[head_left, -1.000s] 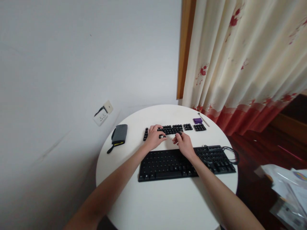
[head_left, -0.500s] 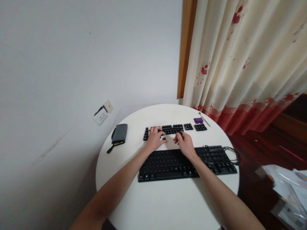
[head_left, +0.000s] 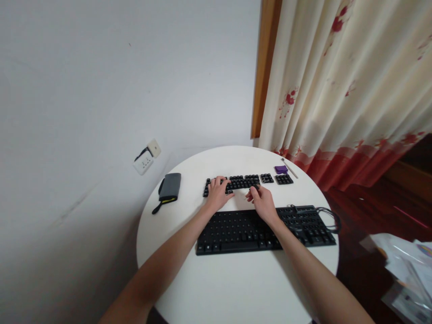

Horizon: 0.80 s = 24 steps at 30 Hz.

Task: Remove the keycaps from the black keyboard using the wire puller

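Rows of loose black keycaps (head_left: 240, 183) lie across the far part of the round white table (head_left: 229, 283). Over their left end is my left hand (head_left: 217, 194), its fingers apart, with fingertips at the keycaps and the thumb by the near edge of the row. To the right, my right hand (head_left: 263, 202) is closed in a pinch just in front of the rows, with a small black keycap (head_left: 255, 187) at its fingertips. Below the hands lies a black keyboard (head_left: 232, 229) with many bare key sockets; my right wrist crosses above it.
A grey pouch (head_left: 170, 186) with a black strap lies at the left. A purple cloth (head_left: 281, 169) and a thin brush (head_left: 290, 168) are at the back right. The keyboard's coiled cable (head_left: 332, 220) hangs near the right edge. Plastic bags (head_left: 401, 265) lie lower right.
The keycap between my left thumb and fingers now sits closer to the rows. My right hand stays pinched at nearly the same spot. The whole view has shifted slightly.
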Tool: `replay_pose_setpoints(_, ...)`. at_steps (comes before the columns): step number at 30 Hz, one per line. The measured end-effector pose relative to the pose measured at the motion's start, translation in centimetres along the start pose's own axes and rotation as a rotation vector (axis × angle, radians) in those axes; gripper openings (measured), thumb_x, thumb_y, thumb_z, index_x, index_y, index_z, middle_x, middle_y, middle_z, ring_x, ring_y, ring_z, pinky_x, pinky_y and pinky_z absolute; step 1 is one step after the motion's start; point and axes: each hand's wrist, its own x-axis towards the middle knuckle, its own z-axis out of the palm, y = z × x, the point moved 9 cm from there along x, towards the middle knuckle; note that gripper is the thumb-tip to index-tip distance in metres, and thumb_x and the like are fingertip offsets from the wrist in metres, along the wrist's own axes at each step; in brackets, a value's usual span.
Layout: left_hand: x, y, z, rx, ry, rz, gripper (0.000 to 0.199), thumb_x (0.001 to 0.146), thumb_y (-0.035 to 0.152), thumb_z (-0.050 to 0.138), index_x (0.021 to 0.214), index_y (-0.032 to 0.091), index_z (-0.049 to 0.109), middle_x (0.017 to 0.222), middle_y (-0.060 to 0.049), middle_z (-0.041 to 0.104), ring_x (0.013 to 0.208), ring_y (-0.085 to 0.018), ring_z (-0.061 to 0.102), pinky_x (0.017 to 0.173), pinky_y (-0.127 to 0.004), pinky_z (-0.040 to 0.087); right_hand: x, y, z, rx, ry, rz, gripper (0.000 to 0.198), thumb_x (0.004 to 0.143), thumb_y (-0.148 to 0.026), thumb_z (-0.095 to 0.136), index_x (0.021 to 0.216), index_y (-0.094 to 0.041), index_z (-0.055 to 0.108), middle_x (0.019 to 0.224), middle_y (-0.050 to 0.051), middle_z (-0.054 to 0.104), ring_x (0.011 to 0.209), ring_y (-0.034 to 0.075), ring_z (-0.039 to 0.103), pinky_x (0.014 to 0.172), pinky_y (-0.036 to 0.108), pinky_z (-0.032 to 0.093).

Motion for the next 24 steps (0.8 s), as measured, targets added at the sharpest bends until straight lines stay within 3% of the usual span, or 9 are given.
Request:
replay_pose_setpoints(18,0.02,-0.68,-0.05,0.023,-0.002,-0.046,0.047,0.076,0.036,0.076,0.119,0.027,0.06,0.127,-0.007,0.048,0.117,-0.03,0.041,0.096,-0.044,0.037,0.04,-0.42,0.11,0.039,-0.041,0.003,0.041,0.093,-0.052,0.047,0.074,-0.017,0.058,0.07,0.007,0.069,0.058,0.017,0.063,0.055,0.027,0.048)
replay_pose_setpoints(24,-0.25,0.19,-0.27,-0.052,-0.018,0.038,0.042,0.077,0.03,0.076,0.117,0.03,0.063,0.129,-0.006,0.047,0.118,-0.029,0.04,0.097,-0.044,0.037,0.05,-0.44,0.12,0.032,-0.045,0.004,0.042,0.093,-0.054,0.047,0.074,-0.018,0.058,0.071,0.008,0.07,0.058,0.017,0.064,0.056,0.028,0.049)
